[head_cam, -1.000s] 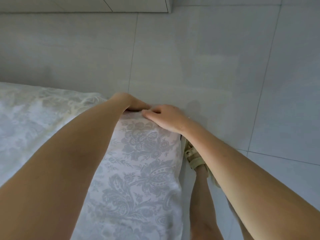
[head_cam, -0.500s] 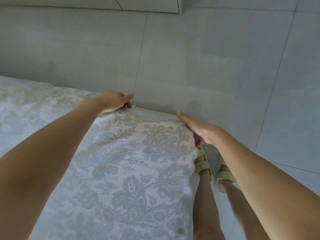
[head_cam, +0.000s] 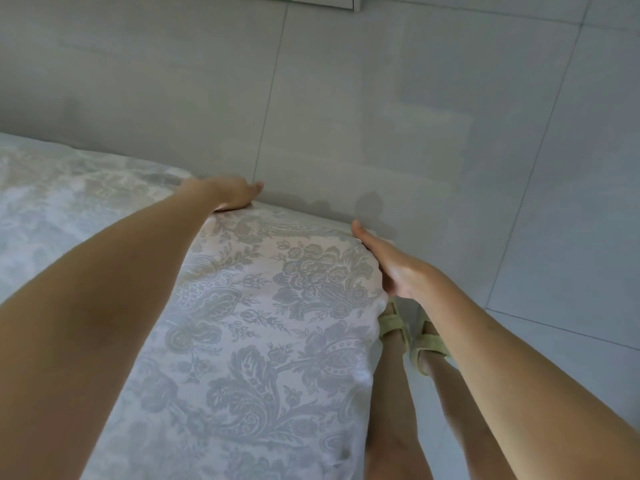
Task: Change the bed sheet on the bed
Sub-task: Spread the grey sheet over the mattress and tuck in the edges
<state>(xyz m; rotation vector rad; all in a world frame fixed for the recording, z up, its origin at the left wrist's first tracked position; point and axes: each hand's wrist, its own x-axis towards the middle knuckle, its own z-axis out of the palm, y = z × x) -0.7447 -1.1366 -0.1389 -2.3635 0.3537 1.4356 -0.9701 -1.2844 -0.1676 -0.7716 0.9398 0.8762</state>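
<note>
Neither of your 2 hands is gripping anything. Your left hand (head_cam: 228, 197) presses palm-down on the sheet (head_cam: 263, 323) at the far edge of the bed (head_cam: 114, 161), fingers straight. Your right hand (head_cam: 398, 268) stands on its side against the corner, fingers straight and pressed together.

The head view, the only 1 here, shows the floral sheet spread over the bed top and folding down over the right side. Your sandals (head_cam: 394, 323) stand on the tiled floor (head_cam: 415, 98) just beside it. Whether the hem is tucked under, you cannot tell from here.

The sheet looks thin, soft and light, and its slight sheen suggests it will slide under a flat palm. It will likely bunch or creep rather than hold a shape. To pull it taut, a pinch at the hem below the corner, near your right fingertips, looks the surest hold, with the left palm pinning the top.
</note>
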